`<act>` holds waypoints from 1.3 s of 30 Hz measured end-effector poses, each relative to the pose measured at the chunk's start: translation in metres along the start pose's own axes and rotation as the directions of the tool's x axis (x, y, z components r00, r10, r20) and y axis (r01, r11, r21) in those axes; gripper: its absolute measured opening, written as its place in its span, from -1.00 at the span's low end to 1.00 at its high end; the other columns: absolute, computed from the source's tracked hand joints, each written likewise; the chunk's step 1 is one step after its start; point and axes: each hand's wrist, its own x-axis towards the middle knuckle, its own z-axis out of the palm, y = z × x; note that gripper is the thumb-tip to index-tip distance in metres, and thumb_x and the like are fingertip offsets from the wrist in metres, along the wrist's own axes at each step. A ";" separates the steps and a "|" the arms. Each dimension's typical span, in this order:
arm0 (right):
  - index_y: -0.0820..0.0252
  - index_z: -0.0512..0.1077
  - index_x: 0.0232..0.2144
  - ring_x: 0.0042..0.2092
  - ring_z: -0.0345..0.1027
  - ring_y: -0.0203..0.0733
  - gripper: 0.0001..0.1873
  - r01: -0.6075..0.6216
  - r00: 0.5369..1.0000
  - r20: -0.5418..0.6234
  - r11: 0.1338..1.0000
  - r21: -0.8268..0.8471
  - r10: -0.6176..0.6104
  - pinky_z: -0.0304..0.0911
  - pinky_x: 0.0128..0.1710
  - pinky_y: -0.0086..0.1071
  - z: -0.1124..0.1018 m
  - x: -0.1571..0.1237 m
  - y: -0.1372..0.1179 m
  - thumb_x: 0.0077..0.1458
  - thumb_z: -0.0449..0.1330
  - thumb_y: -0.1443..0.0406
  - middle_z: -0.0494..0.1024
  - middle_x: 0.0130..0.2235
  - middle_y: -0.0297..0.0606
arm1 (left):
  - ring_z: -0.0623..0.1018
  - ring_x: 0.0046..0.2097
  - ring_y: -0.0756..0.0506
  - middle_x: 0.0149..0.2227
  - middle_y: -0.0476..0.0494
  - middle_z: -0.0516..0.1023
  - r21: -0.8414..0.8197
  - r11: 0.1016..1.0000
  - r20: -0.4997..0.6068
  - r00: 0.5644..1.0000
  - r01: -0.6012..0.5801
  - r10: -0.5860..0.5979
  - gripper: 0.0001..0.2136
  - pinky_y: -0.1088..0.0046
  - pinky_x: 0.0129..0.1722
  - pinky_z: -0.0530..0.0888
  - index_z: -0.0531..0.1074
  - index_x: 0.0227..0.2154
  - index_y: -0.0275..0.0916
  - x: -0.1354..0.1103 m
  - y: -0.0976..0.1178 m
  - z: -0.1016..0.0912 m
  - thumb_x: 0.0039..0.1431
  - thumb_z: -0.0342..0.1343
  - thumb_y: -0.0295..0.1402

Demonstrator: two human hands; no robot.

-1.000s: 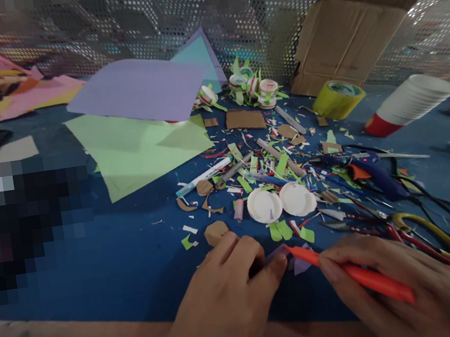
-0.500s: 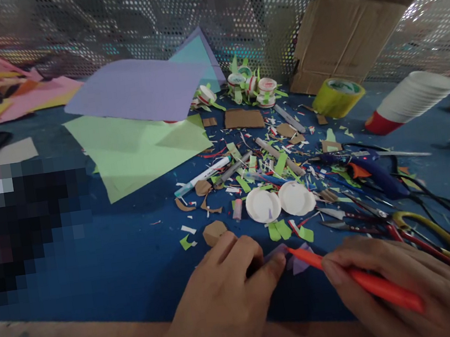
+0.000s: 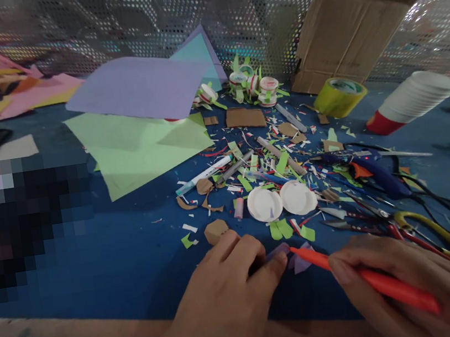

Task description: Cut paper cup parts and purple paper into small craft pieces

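My left hand (image 3: 237,284) presses a small purple paper piece (image 3: 302,259) against the blue table, thumb and fingers closed on its left side. Part of that paper is hidden under the fingers. In my right hand (image 3: 416,281) is an orange-red marker (image 3: 392,284), gripped like a pen and slanting left. Its tip meets the purple paper just beyond my left thumb. Two shallow white paper cup bottoms (image 3: 264,204) lie side by side a little farther off, with green paper scraps (image 3: 281,229) in front of them. A brown cardboard octagon (image 3: 217,231) rests by my left knuckles.
Scissors (image 3: 400,222) and a blue hot glue gun (image 3: 362,166) with its cord lie at right. Stacked paper cups (image 3: 416,100) and yellow tape (image 3: 339,97) stand behind. Green (image 3: 143,152) and purple sheets (image 3: 138,88) spread back left. A cardboard box (image 3: 348,34) leans against perforated metal.
My right hand and the marker have shifted slightly to the right, the marker tip staying by the purple paper. My left hand holds nearly the same place.
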 end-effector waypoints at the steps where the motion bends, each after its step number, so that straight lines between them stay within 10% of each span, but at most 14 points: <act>1: 0.10 0.43 -0.36 -0.45 0.49 -0.37 -0.85 0.010 1.000 0.006 1.000 -0.004 -0.010 0.40 -0.37 -0.60 0.000 0.000 0.000 0.27 0.10 0.30 0.57 -0.43 -0.41 | 0.32 -0.25 -0.15 -0.23 -0.16 0.41 -0.001 1.000 -0.007 1.000 0.001 -0.001 -0.64 0.29 -0.32 0.43 0.39 0.13 -0.24 0.000 0.000 0.000 0.33 -0.05 -0.52; 39: 0.09 0.35 -0.24 -0.39 0.48 -0.44 -0.95 0.024 0.993 0.116 0.994 0.106 -0.036 0.37 -0.29 -0.62 0.004 -0.001 0.004 0.27 0.11 0.35 0.56 -0.36 -0.48 | 0.32 -0.20 -0.15 -0.20 -0.15 0.40 0.001 1.000 0.015 1.000 0.021 -0.021 -0.69 0.30 -0.24 0.42 0.41 0.09 -0.21 0.002 0.000 -0.001 0.35 -0.03 -0.48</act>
